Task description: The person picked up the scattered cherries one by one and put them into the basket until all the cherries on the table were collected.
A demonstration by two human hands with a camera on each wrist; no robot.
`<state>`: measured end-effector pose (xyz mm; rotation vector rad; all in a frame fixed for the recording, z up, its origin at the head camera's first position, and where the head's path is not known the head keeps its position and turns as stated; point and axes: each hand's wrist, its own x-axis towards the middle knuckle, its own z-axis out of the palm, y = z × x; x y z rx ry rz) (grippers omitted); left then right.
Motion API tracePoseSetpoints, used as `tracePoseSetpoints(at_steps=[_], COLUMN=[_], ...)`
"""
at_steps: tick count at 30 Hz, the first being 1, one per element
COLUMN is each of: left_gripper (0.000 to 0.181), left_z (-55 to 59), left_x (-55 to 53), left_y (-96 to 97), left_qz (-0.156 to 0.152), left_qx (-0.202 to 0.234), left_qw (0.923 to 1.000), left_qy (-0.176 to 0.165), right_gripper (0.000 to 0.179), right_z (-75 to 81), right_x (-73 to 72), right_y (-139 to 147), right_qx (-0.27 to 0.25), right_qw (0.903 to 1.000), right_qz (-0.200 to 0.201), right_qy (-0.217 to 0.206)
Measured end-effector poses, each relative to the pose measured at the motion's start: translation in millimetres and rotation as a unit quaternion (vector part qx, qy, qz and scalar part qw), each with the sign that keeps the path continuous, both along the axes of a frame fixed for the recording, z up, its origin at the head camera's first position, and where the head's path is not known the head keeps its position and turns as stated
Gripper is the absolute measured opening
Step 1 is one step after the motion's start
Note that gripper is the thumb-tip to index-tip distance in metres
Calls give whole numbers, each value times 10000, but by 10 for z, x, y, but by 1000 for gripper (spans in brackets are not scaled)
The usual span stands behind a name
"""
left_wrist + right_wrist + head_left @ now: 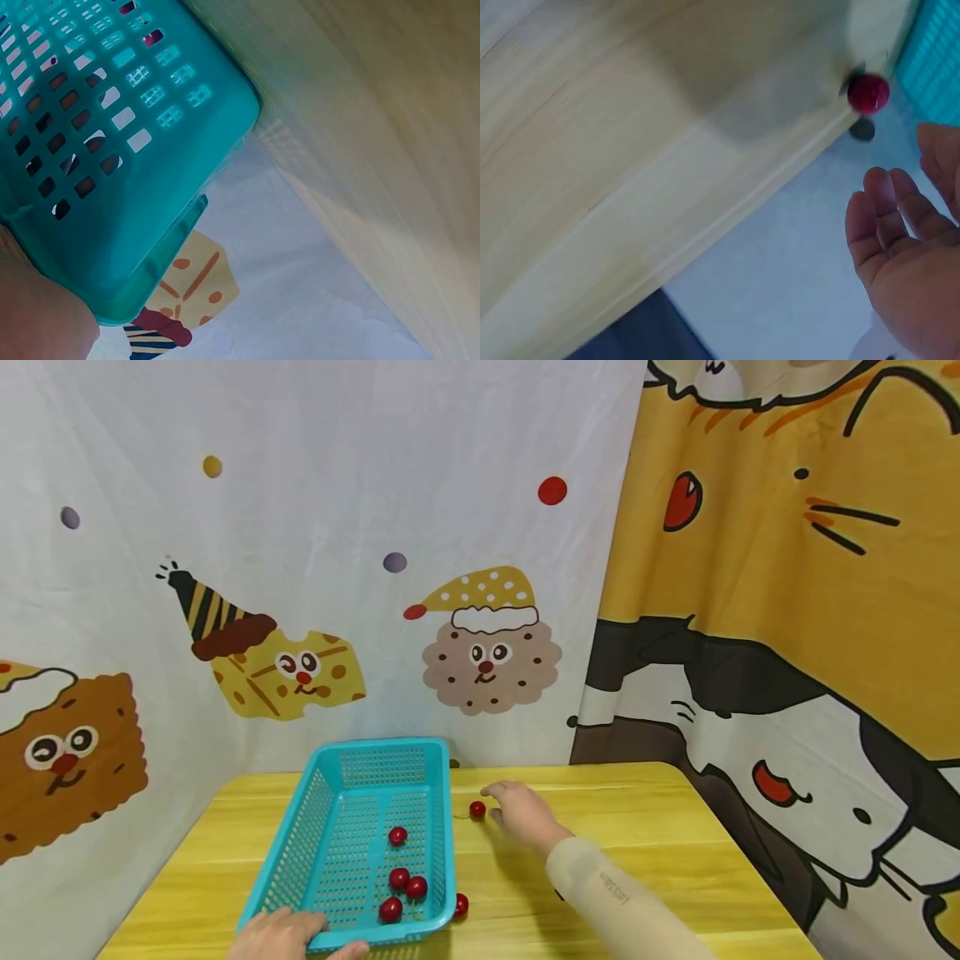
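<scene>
A blue plastic basket [448, 827] with perforated sides stands on the table. Several red cherries [398, 836] lie inside it, mostly toward the near right corner. My left hand [281, 933] grips the basket's near rim at the left corner; in the left wrist view part of this hand [45, 315] shows at the rim. To the right of the basket a single cherry [477, 810] with a stem lies on the wood. Just right of that cherry is my right hand [523, 814], fingers spread and holding nothing. Another cherry [461, 906] rests outside the basket's near right side.
The yellow wood-grain table [622, 860] has rounded far corners. Behind it hangs a pale cloth [480, 460] with cartoon food prints, and an orange cartoon cloth [750, 568] hangs at the right. A small dark thing [559, 895] peeks out beneath my right sleeve.
</scene>
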<state>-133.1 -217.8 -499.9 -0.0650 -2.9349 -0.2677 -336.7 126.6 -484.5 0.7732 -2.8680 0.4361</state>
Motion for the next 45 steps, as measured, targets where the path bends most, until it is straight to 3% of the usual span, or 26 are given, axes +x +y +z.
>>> tracePoseSetpoints(at_steps=[4,7,16,23,30,36,45], left_gripper=[52,52,54,51,51,52,53], left_z=[-1,0,14,15,1,-4,1], left_x=[1,4,39,27,30,29,30], left_y=[10,19,21,-12,6,-1,7], left_qz=[-29,-13,-1,-3,-68,-55,-45], left_qx=[-49,-43,-43,-51,48,-43,-29], left_qw=[9999,9998,9991,9999,9990,9976,9992], left_qy=[158,172,411,144,438,683,405], right_gripper=[32,27,23,28,23,27,20], right_z=[-90,-132,-179,-124,-201,-237,-261], right_x=[31,55,77,59,4,-11,-6], right_y=[-119,-182,-221,-265,-287,-272,-260], right_qx=[645,870,947,1019,907,798,712], right_qw=[9949,9909,9937,9933,9930,9946,9943], right_qz=[493,592,322,340,522,433,426], right_qy=[604,839,509,416,543,504,671])
